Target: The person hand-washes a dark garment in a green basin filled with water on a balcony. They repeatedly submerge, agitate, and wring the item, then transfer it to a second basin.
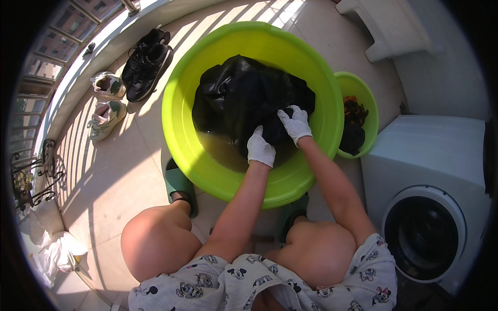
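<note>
A wet black garment (249,89) lies bunched in a large lime-green plastic basin (186,155). Murky, brownish water (221,149) shows around its near side. My left hand (260,147), in a white glove, grips the near edge of the black cloth, its fingertips partly hidden by the folds. To the right and a little farther off, my right hand (295,122), gloved the same way, pinches another part of the cloth between thumb and fingers. Both hands are inside the basin, above the water.
A smaller green basin (369,116) with dark and orange-brown cloth stands close on the right. Beyond it are a front-loading washing machine (424,147) and a white plastic stool (389,31). Black sneakers (149,70) and pale shoes (105,120) stand left. White plastic bags (62,252) lie lower left.
</note>
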Demonstrator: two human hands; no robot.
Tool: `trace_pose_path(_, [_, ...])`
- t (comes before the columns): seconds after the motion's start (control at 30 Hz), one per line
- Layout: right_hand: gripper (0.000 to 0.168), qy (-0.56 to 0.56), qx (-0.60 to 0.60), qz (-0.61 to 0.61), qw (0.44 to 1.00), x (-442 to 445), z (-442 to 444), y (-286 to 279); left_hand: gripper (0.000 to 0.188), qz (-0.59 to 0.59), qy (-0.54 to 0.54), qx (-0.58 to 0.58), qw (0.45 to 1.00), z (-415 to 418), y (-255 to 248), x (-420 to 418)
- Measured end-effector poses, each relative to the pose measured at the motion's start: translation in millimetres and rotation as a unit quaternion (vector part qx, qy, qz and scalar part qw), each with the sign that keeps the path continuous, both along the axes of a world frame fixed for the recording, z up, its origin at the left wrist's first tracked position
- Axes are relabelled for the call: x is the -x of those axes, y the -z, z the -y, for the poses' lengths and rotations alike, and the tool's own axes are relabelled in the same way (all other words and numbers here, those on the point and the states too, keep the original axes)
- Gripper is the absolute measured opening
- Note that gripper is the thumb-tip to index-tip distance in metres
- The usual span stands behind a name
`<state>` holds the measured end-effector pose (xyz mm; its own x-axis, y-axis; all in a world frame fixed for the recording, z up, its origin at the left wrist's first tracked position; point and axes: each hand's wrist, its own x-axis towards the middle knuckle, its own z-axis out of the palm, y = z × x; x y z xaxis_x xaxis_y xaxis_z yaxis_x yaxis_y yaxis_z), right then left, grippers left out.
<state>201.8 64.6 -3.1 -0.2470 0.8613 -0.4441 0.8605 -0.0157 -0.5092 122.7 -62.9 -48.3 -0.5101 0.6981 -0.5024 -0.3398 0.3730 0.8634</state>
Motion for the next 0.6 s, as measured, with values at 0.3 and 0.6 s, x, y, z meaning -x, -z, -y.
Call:
trace_pose_path(0.3, [0.062,-0.345,0.020,0.262,0.901,1.9,44.6,-4.4,0.057,0.404,-0.334,0.205,0.827,-2.8,-10.6,1.5])
trace_pose_path(0.6, [0.053,-0.399,-0.056,0.222,0.888,-20.9,4.4,51.7,0.042,0.567,-0.263,-0.070,0.777,-11.2,-22.6,5.4])
